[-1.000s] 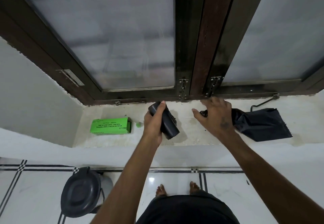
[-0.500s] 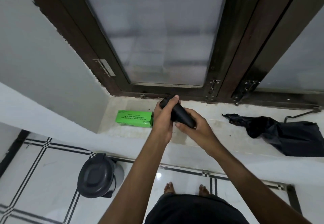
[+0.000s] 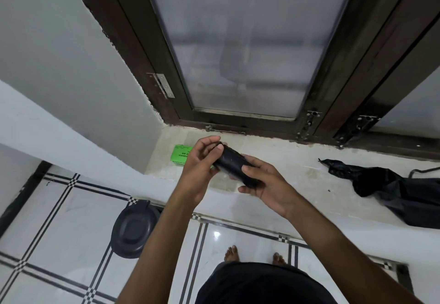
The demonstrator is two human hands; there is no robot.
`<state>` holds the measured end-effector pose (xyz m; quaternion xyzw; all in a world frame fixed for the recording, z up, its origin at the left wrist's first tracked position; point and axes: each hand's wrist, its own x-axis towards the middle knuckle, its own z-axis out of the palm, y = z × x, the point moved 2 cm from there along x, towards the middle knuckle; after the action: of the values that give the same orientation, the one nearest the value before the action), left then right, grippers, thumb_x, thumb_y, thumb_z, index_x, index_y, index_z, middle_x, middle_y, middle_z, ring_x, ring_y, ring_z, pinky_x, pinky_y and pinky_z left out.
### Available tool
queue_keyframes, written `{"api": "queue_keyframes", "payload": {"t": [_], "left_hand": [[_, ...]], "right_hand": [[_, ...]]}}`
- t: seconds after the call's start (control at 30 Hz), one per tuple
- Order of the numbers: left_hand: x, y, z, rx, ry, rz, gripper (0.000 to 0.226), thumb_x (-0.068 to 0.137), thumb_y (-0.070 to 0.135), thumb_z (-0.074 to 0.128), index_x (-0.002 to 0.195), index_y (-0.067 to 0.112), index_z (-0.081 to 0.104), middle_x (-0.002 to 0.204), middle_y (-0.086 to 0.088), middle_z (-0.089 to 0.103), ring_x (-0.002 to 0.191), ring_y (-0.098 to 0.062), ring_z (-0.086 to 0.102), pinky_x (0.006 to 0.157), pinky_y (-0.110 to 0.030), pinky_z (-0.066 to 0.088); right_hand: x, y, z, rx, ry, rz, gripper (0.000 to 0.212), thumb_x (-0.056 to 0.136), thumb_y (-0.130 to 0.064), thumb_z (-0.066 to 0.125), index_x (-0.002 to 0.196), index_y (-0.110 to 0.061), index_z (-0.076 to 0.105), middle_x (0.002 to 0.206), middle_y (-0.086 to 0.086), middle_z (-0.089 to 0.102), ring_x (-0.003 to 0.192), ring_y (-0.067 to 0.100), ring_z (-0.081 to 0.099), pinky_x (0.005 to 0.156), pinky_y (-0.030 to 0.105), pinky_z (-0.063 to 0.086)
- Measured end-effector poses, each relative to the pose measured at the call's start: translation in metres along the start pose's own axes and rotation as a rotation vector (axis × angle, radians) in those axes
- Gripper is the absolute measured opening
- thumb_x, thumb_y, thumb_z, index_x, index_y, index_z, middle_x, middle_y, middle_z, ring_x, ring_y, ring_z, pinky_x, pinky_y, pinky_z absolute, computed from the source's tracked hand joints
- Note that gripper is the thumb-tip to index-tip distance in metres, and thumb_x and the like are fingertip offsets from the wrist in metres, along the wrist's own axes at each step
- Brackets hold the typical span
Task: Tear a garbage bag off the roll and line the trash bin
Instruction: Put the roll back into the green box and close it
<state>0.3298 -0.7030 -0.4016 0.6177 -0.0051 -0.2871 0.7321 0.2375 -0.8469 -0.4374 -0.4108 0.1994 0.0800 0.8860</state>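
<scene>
Holding one black bag roll over the window sill with both hands: left hand pinching its far end with curled fingers, right hand closing around its near end. Lying on the sill: one green box just left of the hands, one loose black bag well apart to the right. Standing on the floor below, near and left of the hands: one trash bin, lid closed.

I see the roll held between my left hand and right hand above the sill, box on the sill behind my left hand, loose bag on the sill well right, bin on the floor below left, feet behind the sill's wall.
</scene>
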Motion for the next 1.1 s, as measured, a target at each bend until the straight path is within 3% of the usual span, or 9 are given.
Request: {"api": "queue_keyframes", "payload": {"t": [0.1,0.17,0.23,0.33,0.4,0.6,0.73,0.9,1.1], "left_hand": [[0.003,0.001,-0.015,0.327,0.016,0.194,0.023,0.096,0.005,0.058,0.114,0.017,0.066,0.115,-0.001,0.070,0.113,-0.014,0.063,0.092,-0.025,0.054],[0.006,0.003,-0.032,0.620,0.083,0.365,0.027,0.095,-0.001,0.056,0.116,0.014,0.065,0.118,0.001,0.068,0.116,-0.014,0.061,0.102,-0.030,0.050],[0.013,0.004,-0.049,0.921,0.104,0.487,0.040,0.089,-0.004,0.059,0.124,0.016,0.062,0.129,0.000,0.064,0.127,-0.019,0.054,0.110,-0.039,0.042],[0.031,-0.002,-0.064,1.430,-0.090,0.405,0.072,0.081,0.010,0.072,0.146,0.021,0.043,0.154,-0.008,0.041,0.148,-0.034,0.024,0.119,-0.057,0.021],[0.038,-0.010,-0.066,1.633,-0.169,0.280,0.087,0.080,0.026,0.075,0.154,0.028,0.027,0.162,-0.005,0.026,0.153,-0.033,0.008,0.120,-0.059,0.007],[0.043,-0.012,-0.066,1.590,0.000,0.405,0.067,0.074,0.023,0.083,0.134,0.027,0.055,0.133,-0.002,0.060,0.126,-0.032,0.050,0.103,-0.065,0.037],[0.042,-0.015,-0.068,1.538,-0.026,0.472,0.066,0.070,0.022,0.086,0.129,0.029,0.058,0.128,-0.001,0.063,0.121,-0.030,0.054,0.099,-0.055,0.044],[0.037,-0.014,-0.061,1.498,-0.073,0.524,0.067,0.069,0.020,0.087,0.129,0.028,0.059,0.125,0.000,0.064,0.115,-0.029,0.056,0.093,-0.046,0.046],[0.030,-0.010,-0.059,1.443,-0.087,0.556,0.064,0.072,0.017,0.085,0.129,0.024,0.059,0.124,-0.003,0.063,0.110,-0.027,0.055,0.088,-0.040,0.047]], "right_hand": [[0.000,0.001,-0.002,-0.282,0.132,-0.130,0.038,0.081,-0.010,0.075,0.118,-0.017,0.067,0.112,0.006,0.070,0.091,0.020,0.069,0.077,0.039,0.060],[-0.005,0.003,-0.009,-0.464,0.186,-0.180,0.040,0.076,-0.008,0.080,0.110,-0.023,0.068,0.105,0.002,0.070,0.090,0.021,0.067,0.079,0.045,0.058],[-0.009,0.005,-0.011,-0.558,0.180,-0.204,0.038,0.073,-0.004,0.080,0.103,-0.024,0.068,0.099,-0.003,0.069,0.090,0.018,0.065,0.078,0.041,0.058],[-0.007,0.008,-0.011,-0.689,0.206,-0.243,0.035,0.069,-0.008,0.082,0.094,-0.027,0.068,0.090,-0.010,0.068,0.085,0.014,0.064,0.077,0.037,0.056],[-0.002,0.009,-0.011,-0.659,0.272,-0.243,0.032,0.069,-0.010,0.082,0.092,-0.028,0.067,0.087,-0.012,0.067,0.083,0.013,0.063,0.077,0.040,0.057],[0.006,0.002,-0.009,-0.611,0.367,-0.286,0.031,0.069,-0.005,0.082,0.089,-0.023,0.066,0.089,-0.009,0.067,0.083,0.009,0.062,0.078,0.042,0.058],[0.007,-0.002,-0.014,-0.587,0.393,-0.297,0.032,0.071,-0.002,0.081,0.093,-0.018,0.065,0.098,-0.001,0.067,0.088,0.015,0.063,0.078,0.039,0.058],[0.010,-0.001,-0.009,-0.621,0.286,-0.299,0.031,0.074,-0.001,0.077,0.093,-0.020,0.062,0.105,0.001,0.063,0.090,0.015,0.060,0.068,0.026,0.053],[0.009,-0.016,-0.011,-0.627,0.059,-0.223,0.028,0.077,-0.003,0.071,0.091,-0.022,0.056,0.115,0.003,0.058,0.090,0.016,0.055,0.068,0.034,0.047]]}}
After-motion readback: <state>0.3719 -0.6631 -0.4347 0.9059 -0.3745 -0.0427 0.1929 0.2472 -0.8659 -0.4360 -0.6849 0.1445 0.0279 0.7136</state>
